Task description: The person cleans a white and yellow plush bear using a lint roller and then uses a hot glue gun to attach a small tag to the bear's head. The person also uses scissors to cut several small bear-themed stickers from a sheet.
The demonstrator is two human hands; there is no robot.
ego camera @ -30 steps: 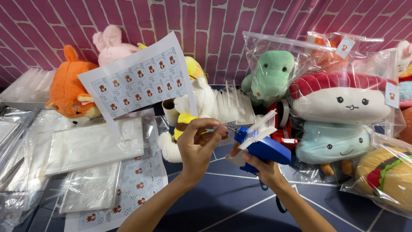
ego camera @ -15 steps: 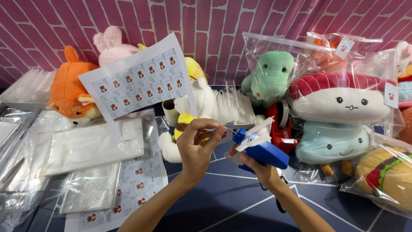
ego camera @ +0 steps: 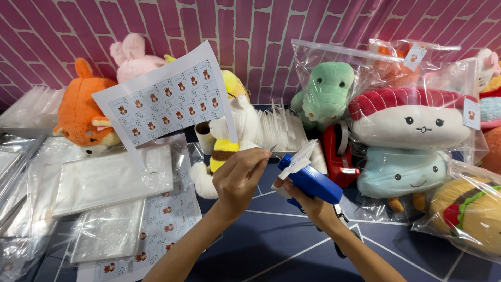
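1. Since the earlier frames, our hands have barely shifted: the blue tagging gun (ego camera: pixel 309 181) stays tilted with its nose pointing up and left, and our left hand (ego camera: pixel 237 179) remains just beside that nose.
2. Our left hand's fingers are curled together, thumb and forefinger pinching a thin clear fastener (ego camera: pixel 271 150) right at the gun's needle tip.
3. Our right hand (ego camera: pixel 308 204) grips the gun from below, fingers wrapped around its handle; a white strip sits on top of the gun.
4. We hold the gun above the dark blue table (ego camera: pixel 271 245), in front of a white plush in a yellow scarf (ego camera: pixel 229 141).
5. A red tape dispenser (ego camera: pixel 339 156) stands just behind the gun.
6. A sticker sheet (ego camera: pixel 162 102) leans against the orange plush (ego camera: pixel 83 117) and pink plush (ego camera: pixel 133 57).
7. Clear bags (ego camera: pixel 109 180) lie stacked at our left.
8. Bagged plush toys (ego camera: pixel 412 125) pile up at our right, a green one (ego camera: pixel 326 91) among them.
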